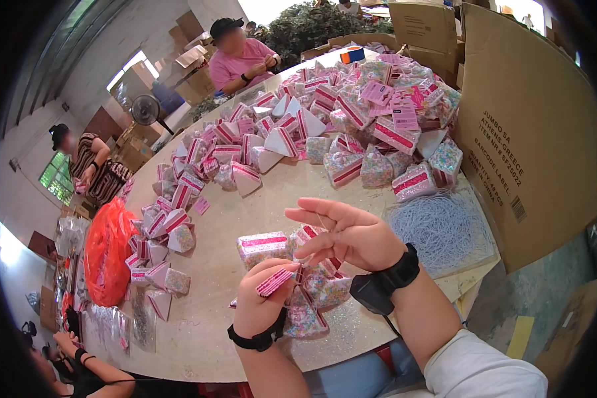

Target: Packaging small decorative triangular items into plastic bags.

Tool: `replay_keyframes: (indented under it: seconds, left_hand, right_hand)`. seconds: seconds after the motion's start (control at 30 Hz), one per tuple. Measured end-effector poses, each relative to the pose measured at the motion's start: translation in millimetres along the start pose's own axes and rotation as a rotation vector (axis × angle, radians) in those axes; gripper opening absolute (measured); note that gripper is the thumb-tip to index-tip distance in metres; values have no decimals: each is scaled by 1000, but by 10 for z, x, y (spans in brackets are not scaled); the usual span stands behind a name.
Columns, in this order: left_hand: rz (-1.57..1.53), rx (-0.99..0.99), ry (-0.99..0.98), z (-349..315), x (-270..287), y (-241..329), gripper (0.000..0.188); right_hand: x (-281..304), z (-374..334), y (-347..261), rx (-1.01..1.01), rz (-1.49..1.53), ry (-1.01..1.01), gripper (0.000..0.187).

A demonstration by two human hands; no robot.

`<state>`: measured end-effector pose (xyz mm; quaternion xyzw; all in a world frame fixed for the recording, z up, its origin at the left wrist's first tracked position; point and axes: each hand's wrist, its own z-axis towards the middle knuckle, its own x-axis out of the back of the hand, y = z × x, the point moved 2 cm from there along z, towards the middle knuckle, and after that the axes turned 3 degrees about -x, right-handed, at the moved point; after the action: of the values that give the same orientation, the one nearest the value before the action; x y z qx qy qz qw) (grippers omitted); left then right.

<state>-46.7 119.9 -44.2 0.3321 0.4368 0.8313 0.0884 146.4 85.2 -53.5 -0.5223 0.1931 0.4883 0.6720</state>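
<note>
Head view: a round pale surface (245, 212) in a warehouse room stacked with cardboard boxes (530, 132); other people sit at its far and left edges. Pink-and-white wedge packs (351, 113) lie heaped across it, with a bundle of white cords (441, 229) at the right and an orange bag (106, 249) at the left. The left hand (262, 298) is pinched closed on a pink striped tag (275, 282). The right hand (351, 232) has its fingers spread loosely apart, over a wedge (315, 292) near the edge
</note>
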Motion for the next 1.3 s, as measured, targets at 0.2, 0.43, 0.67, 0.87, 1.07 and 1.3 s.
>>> replay_keyframes:
  seconds: [0.2, 0.43, 0.67, 0.87, 1.07, 1.3]
  left_hand:
    - [37, -18, -13, 2, 1, 3, 19]
    - [40, -14, -19, 5, -12, 26, 18]
    - [46, -12, -14, 9, -15, 23, 17]
    - [25, 27, -20, 6, -24, 30, 19]
    - [24, -8, 60, 5, -26, -46, 14]
    - [-116, 261, 188, -62, 29, -155, 14]
  right_hand:
    - [32, 13, 26, 13, -412, 211, 31]
    - [75, 8, 29, 65, -561, 488, 21]
    - [85, 35, 79, 208, -670, 579, 17]
    - [115, 36, 64, 278, -738, 672, 15]
    - [1, 3, 38, 166, -74, 343, 15]
    - [-263, 2, 168, -86, -678, 243, 33]
